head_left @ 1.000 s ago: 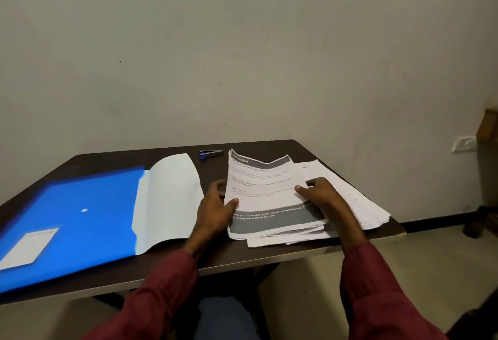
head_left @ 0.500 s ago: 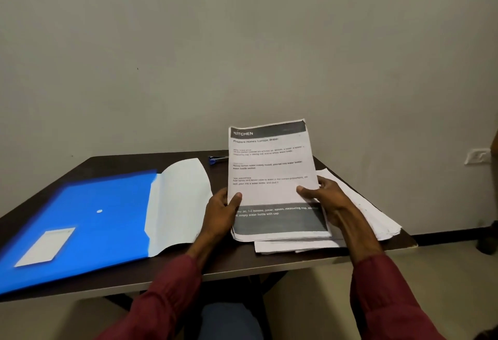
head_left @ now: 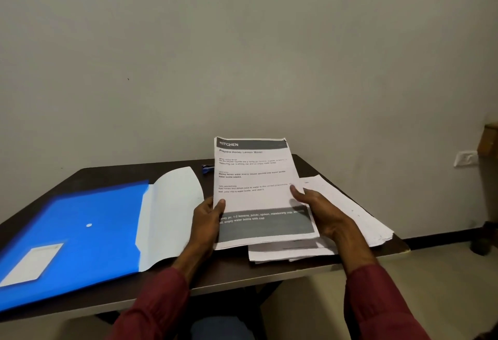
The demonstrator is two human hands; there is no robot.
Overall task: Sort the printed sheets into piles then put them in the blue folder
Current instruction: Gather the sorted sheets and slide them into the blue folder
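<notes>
Nearest, at frame bottom: 2 maroon fabric sleeves (head_left: 151, 307), 1 per arm.

L hand (head_left: 206, 221) gripping left edge of thin bundle of white printed paper sheets (head_left: 256, 194), thumb on front face, fingers hidden behind. R hand (head_left: 318, 213) gripping right edge the same way, thumb on front, fingers underneath. Bundle thus held between both hands, tilted up w/ top edge toward wall. Lower edge low over table; touching or not, can't tell. No. of sheets in bundle not readable.

Top sheet: dark grey header band w/ "KITCHEN" in white, heading "Prepare Honey Lemon Water", 3 short text blocks, then wide dark grey band w/ white text near bottom.

Under & right of bundle: 1 loose fanned pile of white paper sheets (head_left: 358, 221), flat on dark brown rectangular table (head_left: 113, 175), reaching table's right edge, partly beneath R wrist.

Just left of L hand: 1 blue plastic envelope folder (head_left: 80, 210), flat & open, w/ white rounded flap (head_left: 169, 213) turned out toward bundle. On folder: 1 small white round button (head_left: 89, 225), 1 white rectangular label (head_left: 32, 261) near front left.

At far table edge: 1 small blue object (head_left: 207, 169), partly hidden by bundle, too small to identify.

Beyond: plain pale wall (head_left: 242, 56), 1 white switch plate (head_left: 464, 158) at right.
</notes>
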